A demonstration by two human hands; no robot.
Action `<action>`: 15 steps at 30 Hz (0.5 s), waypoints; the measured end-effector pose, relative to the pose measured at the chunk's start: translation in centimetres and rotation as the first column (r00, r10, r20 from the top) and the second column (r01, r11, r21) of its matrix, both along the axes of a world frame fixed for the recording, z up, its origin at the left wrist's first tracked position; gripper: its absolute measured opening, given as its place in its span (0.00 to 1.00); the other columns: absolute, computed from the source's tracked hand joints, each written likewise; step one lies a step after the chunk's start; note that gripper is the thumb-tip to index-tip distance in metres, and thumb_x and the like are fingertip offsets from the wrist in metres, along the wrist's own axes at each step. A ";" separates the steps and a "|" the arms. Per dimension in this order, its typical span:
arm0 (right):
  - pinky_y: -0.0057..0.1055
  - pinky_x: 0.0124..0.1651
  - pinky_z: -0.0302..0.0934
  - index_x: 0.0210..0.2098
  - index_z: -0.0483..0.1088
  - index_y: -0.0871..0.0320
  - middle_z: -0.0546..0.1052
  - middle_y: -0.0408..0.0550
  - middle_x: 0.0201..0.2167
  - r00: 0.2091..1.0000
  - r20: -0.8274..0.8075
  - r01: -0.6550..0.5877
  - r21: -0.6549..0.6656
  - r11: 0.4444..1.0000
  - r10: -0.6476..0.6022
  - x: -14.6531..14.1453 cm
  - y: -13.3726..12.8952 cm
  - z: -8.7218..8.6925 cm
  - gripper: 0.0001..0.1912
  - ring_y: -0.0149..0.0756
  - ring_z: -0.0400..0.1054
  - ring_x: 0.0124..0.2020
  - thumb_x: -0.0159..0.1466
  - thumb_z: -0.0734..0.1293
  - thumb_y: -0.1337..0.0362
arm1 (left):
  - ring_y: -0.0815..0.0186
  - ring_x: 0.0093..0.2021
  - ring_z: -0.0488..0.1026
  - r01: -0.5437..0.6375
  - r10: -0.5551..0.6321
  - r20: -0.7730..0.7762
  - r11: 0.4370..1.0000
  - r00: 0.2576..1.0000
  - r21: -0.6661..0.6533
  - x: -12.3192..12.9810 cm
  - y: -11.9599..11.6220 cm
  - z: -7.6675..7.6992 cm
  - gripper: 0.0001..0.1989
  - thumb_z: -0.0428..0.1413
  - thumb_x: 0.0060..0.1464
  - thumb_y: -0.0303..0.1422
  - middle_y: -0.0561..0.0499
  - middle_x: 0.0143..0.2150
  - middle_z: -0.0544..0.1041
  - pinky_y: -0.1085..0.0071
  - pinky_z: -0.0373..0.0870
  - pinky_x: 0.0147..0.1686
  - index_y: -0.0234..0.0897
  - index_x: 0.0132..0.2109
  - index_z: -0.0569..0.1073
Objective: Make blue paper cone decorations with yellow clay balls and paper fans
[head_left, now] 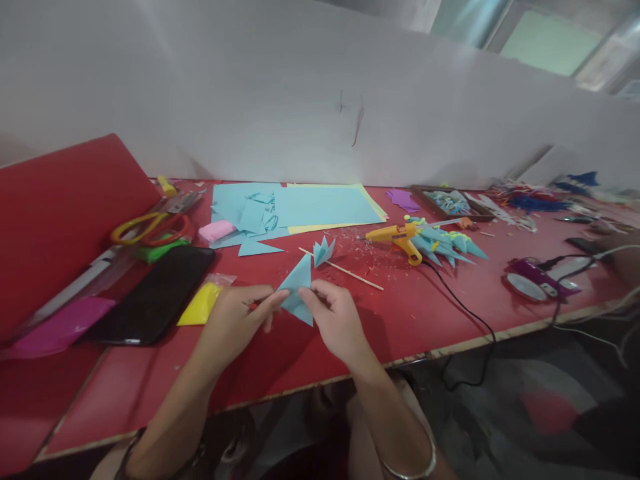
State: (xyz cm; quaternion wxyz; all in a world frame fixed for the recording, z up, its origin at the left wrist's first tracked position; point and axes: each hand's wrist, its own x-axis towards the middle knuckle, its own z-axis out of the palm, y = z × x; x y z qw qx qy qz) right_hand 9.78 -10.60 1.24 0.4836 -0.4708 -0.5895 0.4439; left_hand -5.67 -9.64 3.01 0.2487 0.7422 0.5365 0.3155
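Observation:
Between my two hands is a folded piece of light blue paper (299, 273), held up over the red table near its front edge. My left hand (245, 317) pinches its left side between thumb and fingers. On the right side, the thumb and fingers of my right hand (334, 313) are closed on the same paper. Just beyond it stands a small pleated blue paper piece (324, 252), beside a thin wooden stick (353, 273). A blue paper triangle (259, 248) lies farther left.
A yellow glue gun (395, 237) with a black cord lies right, by spiky blue paper pieces (445, 245). Blue sheets (325, 205) lie at the back. Left are a black phone (155, 297), scissors (145, 229) and a yellow packet (201, 303). A purple device (543, 277) sits far right.

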 end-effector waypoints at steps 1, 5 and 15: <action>0.24 0.22 0.41 0.18 0.51 0.57 0.49 0.36 0.17 1.000 -0.006 -0.014 0.001 1.000 0.014 0.0 0.0 0.1 0.17 0.24 0.45 0.20 0.59 0.60 0.59 | 0.73 0.15 0.64 -0.006 0.006 0.024 1.000 1.000 -0.013 0.0 0.0 0.0 0.22 0.48 0.52 0.42 0.57 0.11 0.67 0.77 0.58 0.22 0.37 0.15 0.65; 0.24 0.23 0.45 0.20 0.55 0.57 0.53 0.37 0.17 0.998 -0.022 -0.056 0.013 0.998 0.056 0.1 0.0 0.2 0.15 0.25 0.48 0.21 0.61 0.58 0.59 | 0.73 0.12 0.61 -0.051 0.058 0.098 0.996 0.993 -0.077 0.1 -0.1 0.1 0.23 0.46 0.52 0.44 0.57 0.08 0.63 0.77 0.57 0.18 0.37 0.15 0.65; 0.26 0.35 0.61 0.41 0.65 0.56 0.71 0.43 0.30 0.998 0.011 -0.058 0.212 0.975 0.057 0.5 -0.2 0.0 0.09 0.30 0.66 0.31 0.64 0.56 0.65 | 0.74 0.09 0.57 -0.025 0.070 0.207 0.976 0.976 -0.214 0.3 -0.6 0.5 0.25 0.44 0.53 0.44 0.56 0.06 0.60 0.77 0.52 0.13 0.37 0.13 0.62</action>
